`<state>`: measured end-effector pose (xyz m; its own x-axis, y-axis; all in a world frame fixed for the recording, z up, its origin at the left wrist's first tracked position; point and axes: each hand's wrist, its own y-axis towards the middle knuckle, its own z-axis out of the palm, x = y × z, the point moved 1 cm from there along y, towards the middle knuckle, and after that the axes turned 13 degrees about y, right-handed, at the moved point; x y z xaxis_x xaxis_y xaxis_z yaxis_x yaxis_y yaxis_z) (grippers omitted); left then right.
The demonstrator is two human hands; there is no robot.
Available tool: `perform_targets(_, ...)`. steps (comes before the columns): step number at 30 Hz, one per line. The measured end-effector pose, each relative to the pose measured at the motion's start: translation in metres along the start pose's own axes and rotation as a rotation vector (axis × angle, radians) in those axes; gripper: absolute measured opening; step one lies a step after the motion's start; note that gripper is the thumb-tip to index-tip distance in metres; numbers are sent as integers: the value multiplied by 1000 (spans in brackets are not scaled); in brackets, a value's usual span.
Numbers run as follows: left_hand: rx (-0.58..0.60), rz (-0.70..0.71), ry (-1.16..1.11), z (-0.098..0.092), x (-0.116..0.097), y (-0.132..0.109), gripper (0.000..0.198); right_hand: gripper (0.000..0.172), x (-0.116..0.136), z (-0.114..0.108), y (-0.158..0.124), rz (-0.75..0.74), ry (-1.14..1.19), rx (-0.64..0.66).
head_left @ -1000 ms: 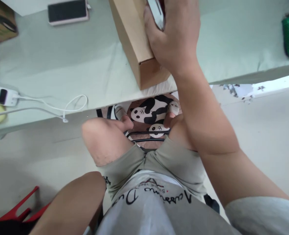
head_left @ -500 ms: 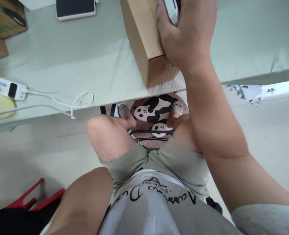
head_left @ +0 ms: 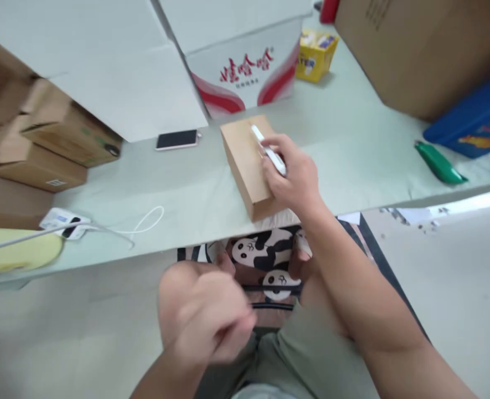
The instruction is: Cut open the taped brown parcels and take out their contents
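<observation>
My right hand (head_left: pixel 292 180) rests on a small brown cardboard box (head_left: pixel 247 160) at the front edge of the pale green table (head_left: pixel 153 177). Its fingers are closed around a slim white tool (head_left: pixel 269 151) that lies across the box top. My left hand (head_left: pixel 205 316) hangs low over my lap, below the table edge, blurred by motion with the fingers curled in a loose fist. Whether anything is inside it cannot be made out.
A phone (head_left: pixel 177 139) lies behind the box. A white printed carton (head_left: pixel 245 61) and a large brown carton (head_left: pixel 419 50) stand at the back. Brown boxes (head_left: pixel 49 144) stack at left, beside a power strip (head_left: pixel 64 221) and white cable (head_left: pixel 145 221). A green tool (head_left: pixel 438 162) lies at right.
The view has tilted up, showing the far side of the table. My left hand has come up into view over my lap. My right hand stays on the box with the white tool.
</observation>
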<state>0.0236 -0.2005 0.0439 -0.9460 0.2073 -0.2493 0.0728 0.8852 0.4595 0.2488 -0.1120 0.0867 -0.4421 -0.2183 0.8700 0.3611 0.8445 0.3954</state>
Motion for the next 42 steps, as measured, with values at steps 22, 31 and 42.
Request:
perform_targets(22, -147, 626, -493, 87, -12, 85, 57, 19, 15, 15, 28, 277, 356, -87)
perform_targets(31, -109, 633, -481, 88, -12, 80, 50, 26, 15, 33, 32, 132, 96, 37)
perform_targets(42, -4, 631, -460, 90, -16, 79, 50, 24, 18, 38, 29, 121, 1, -18)
